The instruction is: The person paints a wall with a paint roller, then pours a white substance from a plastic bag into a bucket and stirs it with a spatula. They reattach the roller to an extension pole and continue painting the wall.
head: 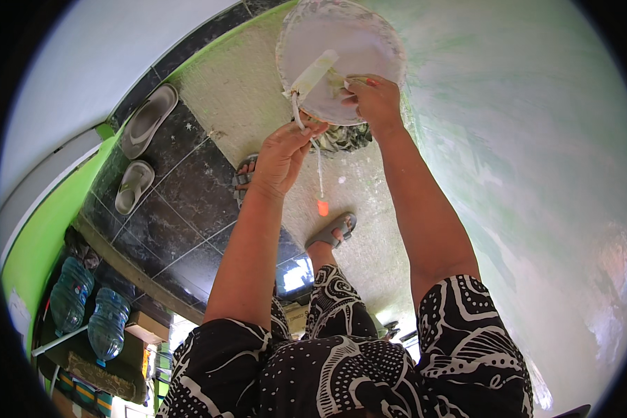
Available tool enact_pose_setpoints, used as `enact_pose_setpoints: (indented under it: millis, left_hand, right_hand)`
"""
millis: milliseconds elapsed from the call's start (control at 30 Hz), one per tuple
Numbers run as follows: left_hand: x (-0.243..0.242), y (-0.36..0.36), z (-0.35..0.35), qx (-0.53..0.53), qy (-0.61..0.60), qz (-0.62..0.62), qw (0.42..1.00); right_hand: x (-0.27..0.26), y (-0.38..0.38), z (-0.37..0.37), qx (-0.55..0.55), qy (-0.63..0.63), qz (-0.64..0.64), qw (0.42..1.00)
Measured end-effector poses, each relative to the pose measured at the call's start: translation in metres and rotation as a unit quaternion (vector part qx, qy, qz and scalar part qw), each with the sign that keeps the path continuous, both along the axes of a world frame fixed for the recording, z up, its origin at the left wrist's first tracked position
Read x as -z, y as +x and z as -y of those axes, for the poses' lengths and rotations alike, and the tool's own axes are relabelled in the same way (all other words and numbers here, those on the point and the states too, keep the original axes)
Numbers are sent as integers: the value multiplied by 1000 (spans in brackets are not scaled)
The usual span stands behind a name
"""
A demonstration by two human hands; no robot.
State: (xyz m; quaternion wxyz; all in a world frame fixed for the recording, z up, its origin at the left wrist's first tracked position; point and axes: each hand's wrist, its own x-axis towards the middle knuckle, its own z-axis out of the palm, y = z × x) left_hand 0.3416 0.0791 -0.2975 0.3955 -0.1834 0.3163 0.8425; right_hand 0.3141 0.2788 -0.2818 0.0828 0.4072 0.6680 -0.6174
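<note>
A paint roller with a pale, paint-coated sleeve lies tilted over the left part of a round container of whitish paint. My left hand grips the roller's metal rod below the sleeve; the rod runs on down to an orange end. At the container's right side, my right hand has its fingers curled around a small paint-smeared brush or similar tool, whose tip is close to the roller sleeve. The fingers partly hide this tool. Crumpled, stained plastic shows under the container's near edge.
A wall with green and white paint rises at the right. Grey sandals lie on dark floor tiles at the left. Large plastic water bottles and a cardboard box are at the lower left. My sandalled feet are below.
</note>
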Motion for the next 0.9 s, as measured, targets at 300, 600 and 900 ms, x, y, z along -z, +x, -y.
enact_pose_setpoints:
  millis: [300,600,900]
  left_hand:
    - [-4,1,-3,-28,17,27,999]
    - [-7,0,-4,-35,9,27,999]
    - [-8,1,-5,-36,16,13,999]
  right_hand:
    - [8,-18,-20,-73,251,-110,959]
    - [11,18,-43,-176,446,-22,877]
    - [17,16,-2,-53,209,2,976]
